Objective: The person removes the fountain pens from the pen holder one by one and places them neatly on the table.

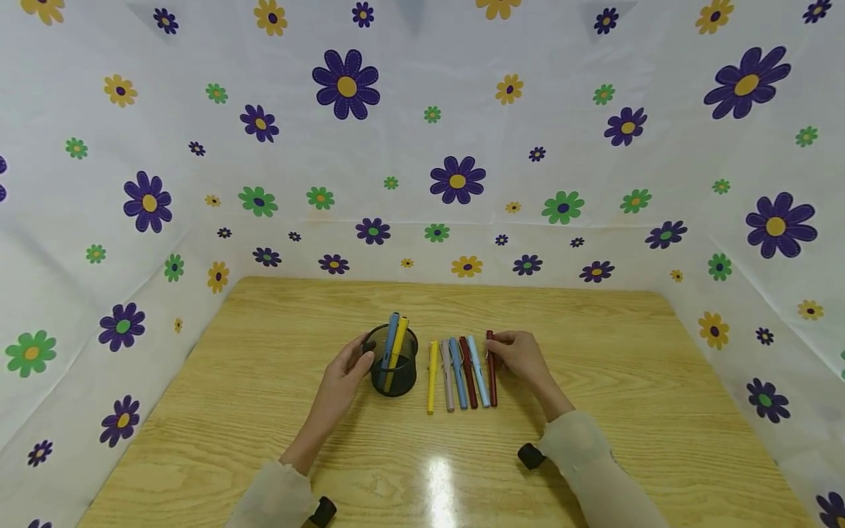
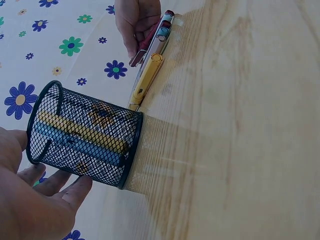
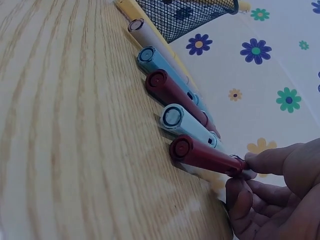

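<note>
My left hand (image 1: 348,370) holds the black mesh pen cup (image 1: 394,381) at its left side, thumb near the rim. Inside the cup a blue pen (image 1: 390,339) and a yellow pen (image 1: 400,339) lean upright. With thumb and fingers, my right hand (image 1: 524,354) pinches the upper end of a dark red pen (image 1: 491,381), which lies at the right end of a row. Beside it lie a light blue pen (image 1: 478,370), another dark red pen (image 1: 469,374), a blue pen (image 1: 458,374), a greyish-pink pen (image 1: 447,378) and a yellow pen (image 1: 432,381).
All of this stands on a wood-grain table (image 1: 264,425). A white flower-printed cloth (image 1: 409,139) rises behind the table and along both sides. A bright light reflection falls on the tabletop near the front. Each wrist wears a small black device (image 1: 531,456).
</note>
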`<state>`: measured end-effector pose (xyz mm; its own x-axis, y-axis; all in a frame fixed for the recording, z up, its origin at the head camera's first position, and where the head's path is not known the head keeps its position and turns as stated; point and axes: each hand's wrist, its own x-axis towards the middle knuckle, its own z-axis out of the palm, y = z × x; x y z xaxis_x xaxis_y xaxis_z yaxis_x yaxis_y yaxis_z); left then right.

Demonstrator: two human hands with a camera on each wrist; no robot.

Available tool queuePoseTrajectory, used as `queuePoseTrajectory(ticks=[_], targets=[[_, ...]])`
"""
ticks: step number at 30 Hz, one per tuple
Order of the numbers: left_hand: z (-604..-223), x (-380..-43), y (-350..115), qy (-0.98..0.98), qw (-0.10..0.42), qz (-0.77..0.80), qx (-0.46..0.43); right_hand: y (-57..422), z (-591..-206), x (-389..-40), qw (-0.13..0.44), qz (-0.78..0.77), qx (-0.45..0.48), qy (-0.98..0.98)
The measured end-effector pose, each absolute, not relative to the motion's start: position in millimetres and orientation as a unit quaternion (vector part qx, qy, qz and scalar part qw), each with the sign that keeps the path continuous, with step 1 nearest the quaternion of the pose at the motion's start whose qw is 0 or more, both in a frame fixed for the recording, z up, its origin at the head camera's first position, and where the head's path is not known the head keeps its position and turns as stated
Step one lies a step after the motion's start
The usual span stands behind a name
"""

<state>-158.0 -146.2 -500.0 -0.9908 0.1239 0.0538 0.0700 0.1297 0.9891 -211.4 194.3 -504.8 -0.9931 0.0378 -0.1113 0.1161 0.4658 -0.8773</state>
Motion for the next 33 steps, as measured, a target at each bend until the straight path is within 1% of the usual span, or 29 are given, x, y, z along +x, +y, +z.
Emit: queuePoseTrajectory(ticks=[6,15,28,33], targets=[[-498.9,-158.1,-144.9,0.759,0.02,0.647,0.065,193.8,-504.8,-210.2,0.027,-0.498,0.039,0.866],[-500.2,-158.3,-144.6,0.758,0.021,0.649,0.065,193.3,-506.5,-210.2,0.029,-0.487,0.039,0.872],[-499.3,-156.3,-144.4,0.761,0.023,0.645,0.062,191.8,-504.6,-203.7,0.03,-0.523,0.032,0.851],[-499.9,-156.5,-145.0,0.764,0.022,0.642,0.064,191.4,-502.4,-203.0,0.016,-0.513,0.033,0.857]])
